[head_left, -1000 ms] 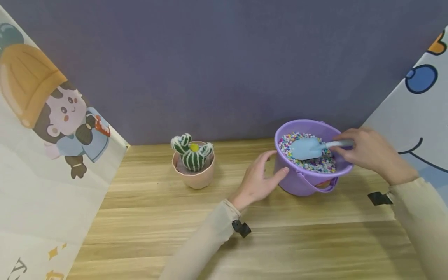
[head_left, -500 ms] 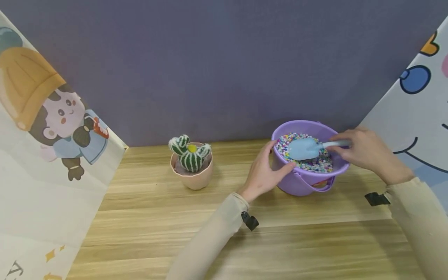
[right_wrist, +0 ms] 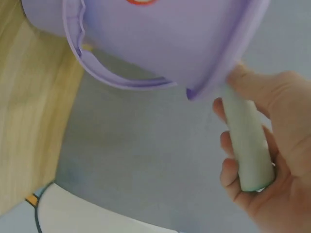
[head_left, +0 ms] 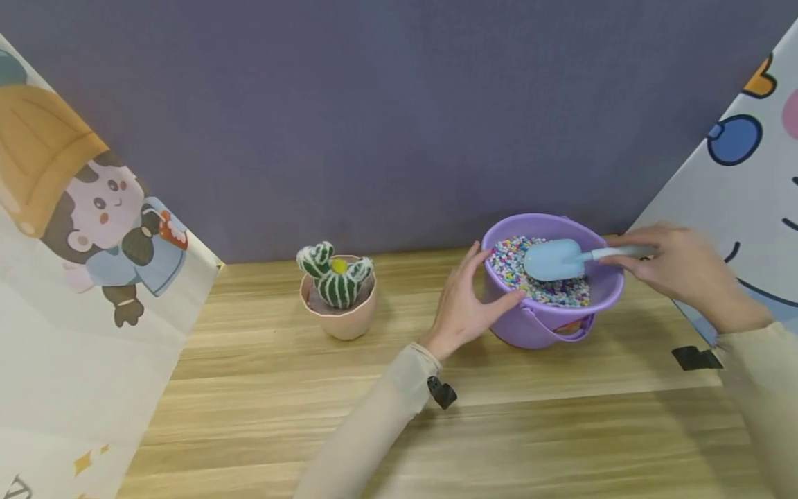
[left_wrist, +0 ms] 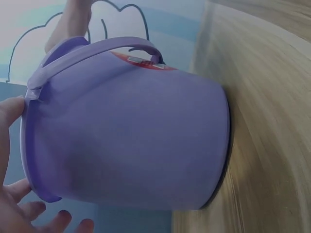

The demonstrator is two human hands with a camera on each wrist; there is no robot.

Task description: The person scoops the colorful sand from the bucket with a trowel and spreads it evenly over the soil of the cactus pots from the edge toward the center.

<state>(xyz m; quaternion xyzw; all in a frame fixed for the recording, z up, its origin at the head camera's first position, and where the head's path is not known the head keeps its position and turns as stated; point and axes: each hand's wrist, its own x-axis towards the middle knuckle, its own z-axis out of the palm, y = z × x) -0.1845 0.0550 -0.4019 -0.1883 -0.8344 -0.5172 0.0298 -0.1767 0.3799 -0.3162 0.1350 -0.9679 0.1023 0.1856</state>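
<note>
A purple bucket (head_left: 530, 329) full of small multicoloured beads (head_left: 511, 260) stands at the right of the table. Over the beads lies the blade of a light blue toy shovel (head_left: 555, 260). Its pale handle (right_wrist: 250, 145) crosses the bucket's right rim, and my right hand (head_left: 686, 270) grips it, fingers curled round it in the right wrist view. At the bucket's left side my left hand (head_left: 461, 305) touches the rim with spread, fairly straight fingers; the thumb rests at the front rim. The bucket handle (left_wrist: 107, 46) hangs down at the front in the head view.
A cactus (head_left: 337, 281) of knitted look sits in a pink pot (head_left: 349, 324) on the wooden table (head_left: 262, 388), left of the bucket. A dark grey panel (head_left: 386, 132) rises behind, with printed panels at both sides.
The left hand has come in from the left to touch the bucket rim. The right hand and toy shovel have shifted to the right over the bucket.
</note>
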